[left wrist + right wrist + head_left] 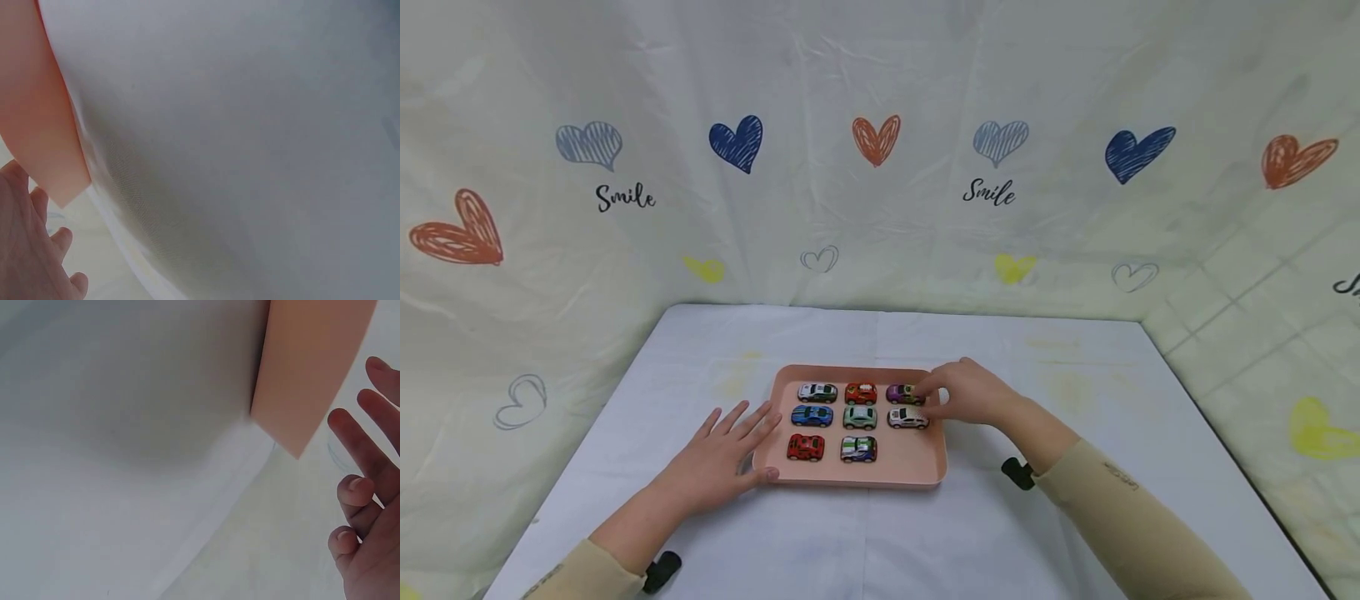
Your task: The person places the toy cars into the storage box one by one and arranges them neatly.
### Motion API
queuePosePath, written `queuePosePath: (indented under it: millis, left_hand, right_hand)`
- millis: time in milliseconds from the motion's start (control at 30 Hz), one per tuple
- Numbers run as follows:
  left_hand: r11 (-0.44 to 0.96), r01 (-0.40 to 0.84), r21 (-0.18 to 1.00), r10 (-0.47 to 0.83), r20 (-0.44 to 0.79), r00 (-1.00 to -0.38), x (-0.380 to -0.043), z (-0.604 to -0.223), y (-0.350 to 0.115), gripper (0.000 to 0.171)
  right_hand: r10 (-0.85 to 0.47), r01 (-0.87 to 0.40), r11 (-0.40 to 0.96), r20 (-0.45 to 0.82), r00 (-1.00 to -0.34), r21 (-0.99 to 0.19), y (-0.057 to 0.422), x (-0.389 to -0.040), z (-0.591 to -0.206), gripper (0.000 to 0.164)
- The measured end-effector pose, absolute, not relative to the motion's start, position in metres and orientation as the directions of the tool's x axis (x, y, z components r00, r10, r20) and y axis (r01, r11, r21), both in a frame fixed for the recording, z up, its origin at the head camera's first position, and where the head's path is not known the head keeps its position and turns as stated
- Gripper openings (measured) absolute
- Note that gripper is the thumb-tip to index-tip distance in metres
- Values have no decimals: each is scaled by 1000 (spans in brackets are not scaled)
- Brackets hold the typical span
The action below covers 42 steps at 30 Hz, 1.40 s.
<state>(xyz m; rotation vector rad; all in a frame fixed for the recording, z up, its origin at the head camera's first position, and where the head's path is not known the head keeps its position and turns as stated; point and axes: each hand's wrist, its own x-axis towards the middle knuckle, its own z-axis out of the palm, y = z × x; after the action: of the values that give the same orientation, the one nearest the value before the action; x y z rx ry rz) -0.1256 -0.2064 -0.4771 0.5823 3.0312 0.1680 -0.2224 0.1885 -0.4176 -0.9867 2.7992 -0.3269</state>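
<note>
Several small toy cars sit in rows on a pink rectangular tray [910, 473] in the head view. Spread out flat, my left hand [718, 458] lies along the tray's left rim, thumb at the front left corner. From the right side, my right hand [970, 396] reaches over the tray's rim. Its fingertips overlap the right end of a purple toy car [901, 394], and its thumb is right by a white toy car [908, 417]. In the right wrist view, the thumb and first fingers are extended and apart, while the last two fingers curl.
Beside the purple car is a red toy car [861, 393], with a white-and-green one [817, 392] further left. A blue car [812, 416] and a pale green car [860, 417] form the middle row. In front are a red car [805, 447] and a multicoloured car [858, 449]. A white cloth [865, 542] covers the table.
</note>
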Motion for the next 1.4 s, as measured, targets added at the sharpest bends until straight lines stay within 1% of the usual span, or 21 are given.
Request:
queuePosePath:
  millis: [100, 233, 400, 867, 1167, 1400]
  left_hand:
    - [923, 365, 119, 372, -33, -928, -126, -477, -206, 86]
    - [923, 368, 115, 374, -33, -927, -126, -478, -207, 86]
    - [923, 368, 108, 373, -29, -927, -127, -479, -207, 86]
    - [924, 368, 101, 372, -26, -928, -126, -478, -206, 86]
    - [927, 361, 102, 365, -27, -930, -127, -480, -206, 87]
    - [928, 355, 114, 360, -34, -932, -127, -479, -206, 87]
  right_hand:
    - [-643, -612, 747, -47, -765, -259, 199, -222, -417, 26]
    - [-642, -613, 743, -28, -766, -267, 215, -221, -417, 27]
    - [-580, -540, 792, -77, -811, -285, 234, -215, -416, 32]
    - [-479, -423, 857, -149, -865, -295, 304, -196, -418, 30]
    - [-449, -379, 873, -198, -871, -308, 344, -186, -427, 30]
    - [-437, -354, 879, -244, -866, -318, 363, -179, -427, 33]
